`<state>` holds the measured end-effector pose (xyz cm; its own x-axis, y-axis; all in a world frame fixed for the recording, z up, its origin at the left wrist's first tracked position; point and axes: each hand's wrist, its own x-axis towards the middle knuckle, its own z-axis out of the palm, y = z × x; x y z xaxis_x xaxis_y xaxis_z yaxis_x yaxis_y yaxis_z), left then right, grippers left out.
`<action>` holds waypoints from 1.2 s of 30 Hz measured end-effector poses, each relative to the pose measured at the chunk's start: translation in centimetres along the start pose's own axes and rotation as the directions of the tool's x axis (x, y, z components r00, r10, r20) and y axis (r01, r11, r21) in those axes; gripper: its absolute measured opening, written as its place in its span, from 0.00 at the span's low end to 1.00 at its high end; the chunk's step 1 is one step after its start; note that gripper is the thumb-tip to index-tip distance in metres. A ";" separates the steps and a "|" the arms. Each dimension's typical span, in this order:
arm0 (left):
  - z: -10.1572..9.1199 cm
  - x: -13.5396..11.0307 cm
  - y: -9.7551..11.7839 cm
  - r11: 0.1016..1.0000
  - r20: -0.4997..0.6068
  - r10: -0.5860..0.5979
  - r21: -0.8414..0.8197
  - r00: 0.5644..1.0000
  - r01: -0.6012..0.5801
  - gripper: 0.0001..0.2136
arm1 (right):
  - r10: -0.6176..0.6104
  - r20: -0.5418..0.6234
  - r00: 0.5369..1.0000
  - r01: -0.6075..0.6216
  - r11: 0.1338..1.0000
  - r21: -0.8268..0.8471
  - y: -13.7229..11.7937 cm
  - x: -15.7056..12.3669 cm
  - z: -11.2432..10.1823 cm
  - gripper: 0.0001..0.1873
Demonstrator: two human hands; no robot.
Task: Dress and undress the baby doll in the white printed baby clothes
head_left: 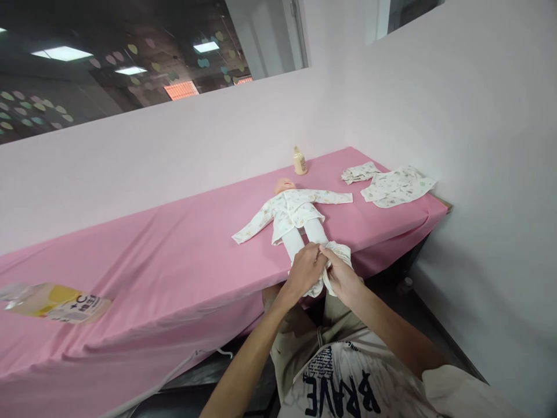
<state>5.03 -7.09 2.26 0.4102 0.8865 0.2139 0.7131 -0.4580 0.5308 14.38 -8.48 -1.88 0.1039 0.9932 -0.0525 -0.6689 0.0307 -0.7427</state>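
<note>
A baby doll (292,212) in a printed white top lies on its back on the pink-covered table (174,249), head toward the wall, bare white legs toward me. At its feet, near the table's front edge, my left hand (305,271) and my right hand (342,277) both grip a bunched pair of printed white baby trousers (335,255). Fingers of both hands are closed on the cloth, held right at the doll's feet.
A small cream bottle (299,161) stands behind the doll's head. Two more printed garments (395,186) lie flat at the table's right end. A plastic drink bottle (56,302) lies at the left. White walls close the back and right side.
</note>
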 end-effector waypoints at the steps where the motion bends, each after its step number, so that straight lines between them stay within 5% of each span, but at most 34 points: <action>1: 0.1 -0.1 0.0 1.000 -0.013 0.008 -0.023 1.000 -0.009 0.11 | 0.022 0.005 1.000 -0.022 1.000 0.006 0.1 -0.2 -0.1 0.14; 6: 1.2 -0.9 -0.3 0.997 -0.049 0.059 -0.049 0.997 -0.062 0.08 | 0.115 0.005 0.993 -0.115 0.992 0.052 0.4 -0.8 -0.6 0.15; 13: 2.3 -2.1 0.5 0.985 0.060 0.006 0.172 0.998 -0.016 0.13 | 0.019 -0.020 1.000 -0.017 0.998 0.067 0.8 0.0 -1.5 0.17; 21: 3.0 -2.1 1.3 0.781 0.171 0.057 0.606 0.984 -0.150 0.13 | 0.024 0.000 1.000 -0.024 0.994 0.109 0.1 -0.4 -1.2 0.16; 25: 3.0 -1.9 0.7 0.854 0.125 0.079 0.503 0.989 -0.132 0.12 | 0.061 -0.005 0.998 -0.060 0.990 0.129 -0.2 -0.4 -1.1 0.17; 30: 3.2 -1.7 0.0 0.988 -0.045 0.003 0.154 0.999 0.004 0.12 | 0.017 -0.013 1.000 -0.015 0.995 0.098 0.0 -0.2 -0.8 0.16; 36: 2.9 -1.1 0.2 0.995 0.001 -0.103 -0.002 0.995 0.103 0.19 | -0.005 -0.037 0.999 0.007 0.998 0.064 0.5 0.0 -1.0 0.13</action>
<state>6.34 -8.37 -0.26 0.3349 0.9290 0.1577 0.7503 -0.3641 0.5517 14.80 -8.59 -2.91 0.1340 0.9883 -0.0734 -0.7142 0.0450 -0.6985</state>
